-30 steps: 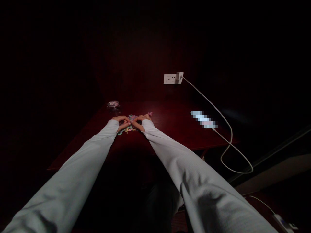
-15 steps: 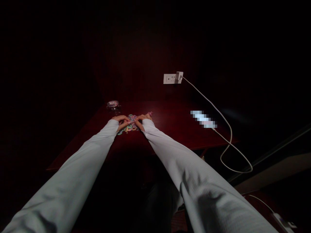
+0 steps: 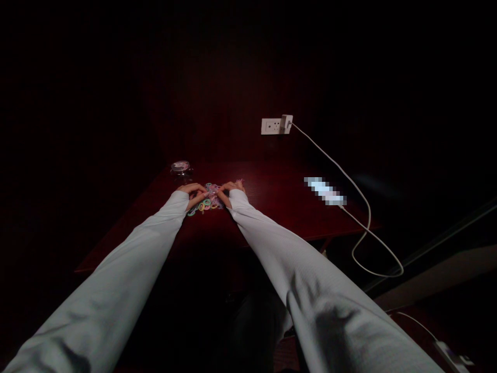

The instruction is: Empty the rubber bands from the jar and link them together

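A small heap of pastel rings that look like hair ties (image 3: 207,204), green, yellow, pink and lilac, lies on the dark red table (image 3: 272,207). Over its left side is my left hand (image 3: 193,190), with fingers bent and thumb and fingertips closed at the pinkish part of the heap. My right hand (image 3: 230,189) faces it from the other side, its fingers closed on the same pinkish bits. A pink tuft (image 3: 240,182) pokes out beyond the right knuckles. The fingertips are small and dim, so the exact hold is unclear.
A clear jar with a pink patterned lid (image 3: 180,167) stands behind my left hand. On the right lies a pixelated, lit phone-like device (image 3: 325,191). Its white cable (image 3: 349,178) loops past the table edge to a charger (image 3: 286,122) in the wall socket (image 3: 269,126).
My hands have drawn slightly apart, the right one shifting a little to the right. More of the pinkish part shows between them. The jar and device stay put.
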{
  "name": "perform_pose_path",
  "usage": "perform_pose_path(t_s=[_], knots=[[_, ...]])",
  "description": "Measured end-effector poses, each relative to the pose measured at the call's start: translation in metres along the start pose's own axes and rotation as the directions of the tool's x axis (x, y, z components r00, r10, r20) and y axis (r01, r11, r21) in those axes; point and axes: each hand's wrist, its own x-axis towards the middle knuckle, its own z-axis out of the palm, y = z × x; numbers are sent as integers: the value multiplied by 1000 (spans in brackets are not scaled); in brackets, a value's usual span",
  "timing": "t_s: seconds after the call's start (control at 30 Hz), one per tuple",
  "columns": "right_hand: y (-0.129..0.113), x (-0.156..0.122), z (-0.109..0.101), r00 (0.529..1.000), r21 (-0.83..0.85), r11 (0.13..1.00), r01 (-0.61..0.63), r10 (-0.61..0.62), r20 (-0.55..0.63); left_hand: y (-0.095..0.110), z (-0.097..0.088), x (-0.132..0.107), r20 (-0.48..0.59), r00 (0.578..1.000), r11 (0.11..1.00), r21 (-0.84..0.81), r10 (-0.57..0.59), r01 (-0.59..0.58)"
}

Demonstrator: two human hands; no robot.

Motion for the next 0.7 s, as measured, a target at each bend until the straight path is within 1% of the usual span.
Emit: perform_pose_path(t_s=[0.07,0.13,0.23,0.3,0.5,0.7], knots=[[-1,-1,-5,997,15,998,-55,56,-44,-3,0,1,-51,998,999,-12,-35,34],[0,-1,-10,979,41,985,-165,169,-111,-4,-1,1,-102,992,997,-17,-70,69],[7,1,-18,914,80,932,-354,363,-178,0,-2,-1,-138,986,996,4,-92,93],[14,3,-24,880,82,901,-426,434,-192,3,-2,-3,-143,985,995,17,-99,103],[31,12,-37,846,59,875,-480,480,-234,6,-1,-4,-157,981,991,58,-113,123],[38,19,-42,860,-5,879,-478,466,-207,9,-2,-4,-157,983,992,72,-91,104]])
